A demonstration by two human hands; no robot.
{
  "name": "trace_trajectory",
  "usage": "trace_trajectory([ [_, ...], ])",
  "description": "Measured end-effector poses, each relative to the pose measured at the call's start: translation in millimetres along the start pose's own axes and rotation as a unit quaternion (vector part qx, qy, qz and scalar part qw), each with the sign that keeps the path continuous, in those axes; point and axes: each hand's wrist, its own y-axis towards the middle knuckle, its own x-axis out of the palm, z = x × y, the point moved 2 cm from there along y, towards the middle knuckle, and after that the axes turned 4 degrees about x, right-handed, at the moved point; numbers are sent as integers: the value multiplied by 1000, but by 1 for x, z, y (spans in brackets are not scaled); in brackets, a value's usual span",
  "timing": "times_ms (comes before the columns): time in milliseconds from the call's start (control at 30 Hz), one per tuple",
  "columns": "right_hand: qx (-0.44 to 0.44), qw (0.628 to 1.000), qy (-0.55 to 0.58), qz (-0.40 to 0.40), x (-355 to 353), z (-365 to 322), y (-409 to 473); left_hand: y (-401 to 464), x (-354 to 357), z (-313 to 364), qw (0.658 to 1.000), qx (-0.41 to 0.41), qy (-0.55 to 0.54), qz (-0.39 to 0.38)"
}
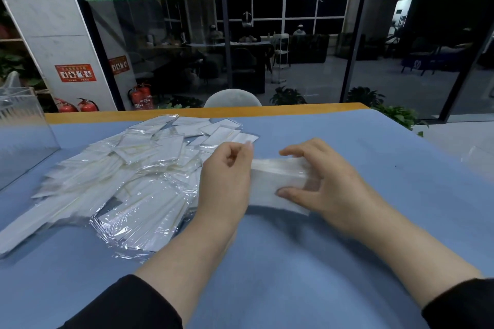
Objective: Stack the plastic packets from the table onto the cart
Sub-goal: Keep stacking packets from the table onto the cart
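From the head view, the person stands at a table (361, 141) covered in blue cloth and holds a small bundle of packets (278, 181) between both hands, near the middle of the tabletop and a little toward the near edge. The right hand (328, 184) grasps the bundle's right end, thumb on the near side and fingers curled over the far side. The left hand (227, 176) is curled against the bundle's left end, its thumb and forefinger drawn together at the top; whether it pinches the plastic or only butts against it I cannot tell, as the bundle is blurred.

The bundle's long axis runs left to right, roughly parallel to the near edge, with its ends pointing into the two palms. Both hands are equally close to it; to my eye they are squaring it up.

The loose pile of packets (128, 171) sprawls over the left half of the table, from near the far edge down toward the near left corner. It lies just beside the left hand, so that hand is the nearer one for fetching more. The packets in it point every way, with no shared axis.

A clear plastic box (24, 139) stands at the left edge. No cart is in view, so I cannot say which way the bundle must travel.
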Motion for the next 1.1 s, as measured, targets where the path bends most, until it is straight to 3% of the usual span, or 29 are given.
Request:
trace_trajectory([
  [133,93,995,-8,-24,6,14,-4,-3,6,-5,995,-84,6,-58],
  [300,25,999,32,-5,14,3,-4,-10,10,1,992,-34,48,-108],
  [533,86,992,-5,-90,-8,15,-8,-6,6,-3,997,-24,28,-74],
  [767,25,999,39,-5,4,3,-3,-5,5,-4,998,8,29,-63],
  [933,133,984,60,-105,-13,23,-9,-5,4,-6,997,-13,39,-66],
  [1100,155,977,62,-130,-27,28,-6,-4,5,-6,997,-22,43,-62],
])
